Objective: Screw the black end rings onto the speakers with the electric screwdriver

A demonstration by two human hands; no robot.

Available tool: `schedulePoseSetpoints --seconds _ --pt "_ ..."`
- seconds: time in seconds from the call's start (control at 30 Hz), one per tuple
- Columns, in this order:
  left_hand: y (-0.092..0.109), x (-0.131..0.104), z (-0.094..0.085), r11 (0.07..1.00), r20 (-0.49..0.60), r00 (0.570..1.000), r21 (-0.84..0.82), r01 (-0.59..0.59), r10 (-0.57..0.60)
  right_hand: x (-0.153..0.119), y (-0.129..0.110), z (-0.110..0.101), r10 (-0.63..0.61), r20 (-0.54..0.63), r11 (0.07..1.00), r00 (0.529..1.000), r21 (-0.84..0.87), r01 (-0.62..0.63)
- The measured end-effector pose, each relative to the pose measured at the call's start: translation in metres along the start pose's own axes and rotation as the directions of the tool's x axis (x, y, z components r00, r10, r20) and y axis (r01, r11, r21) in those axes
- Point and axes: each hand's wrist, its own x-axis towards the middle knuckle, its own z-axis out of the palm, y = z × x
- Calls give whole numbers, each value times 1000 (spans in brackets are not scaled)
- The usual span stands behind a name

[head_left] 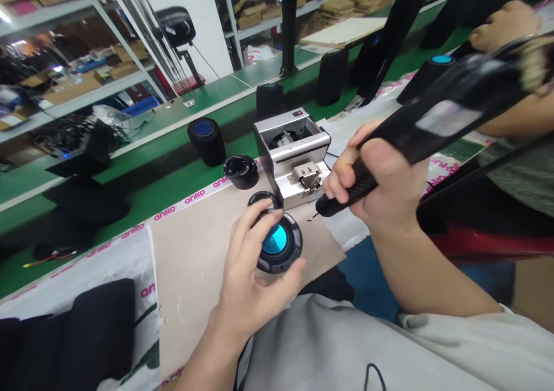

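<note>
My right hand [381, 183] is wrapped round a black electric screwdriver [437, 111], its thin bit pointing down and left over the cardboard sheet [194, 275]. Close to the bit tip lies a tiny dark piece [309, 220], perhaps a screw. My left hand [255, 264] curves over a round black cap [294, 244] with a shiny blue centre, fingers on its far side and thumb at its near right edge. Partly under those fingers is another black ring [262, 197]. Just behind stands a silver screw feeder [298, 154], with a hollow black round part [240, 171] to its left.
Along the green conveyor [164, 166] stand several dark cylinders, among them a speaker with a blue top [206, 140]. Dark cloth-like items [104, 327] lie at lower left. Another person's hand [504, 27] is at upper right. Shelves with boxes [255, 18] rise behind.
</note>
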Motion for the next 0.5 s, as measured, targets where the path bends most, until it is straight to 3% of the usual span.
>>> schedulePoseSetpoints --seconds 0.17,0.27,0.37,0.5 --pt "0 4 0 999 -20 1000 34 22 -21 -12 39 -11 62 -30 997 998 -48 -64" --pt "-1 4 1 1000 -24 1000 8 10 -10 -10 42 -14 60 -54 997 997 -41 -62" --pt "3 6 3 999 -83 997 38 3 1 4 18 -7 -1 -68 1000 998 7 1" --pt "11 11 7 991 -127 990 127 -47 64 19 -35 8 -96 -37 992 995 73 99"
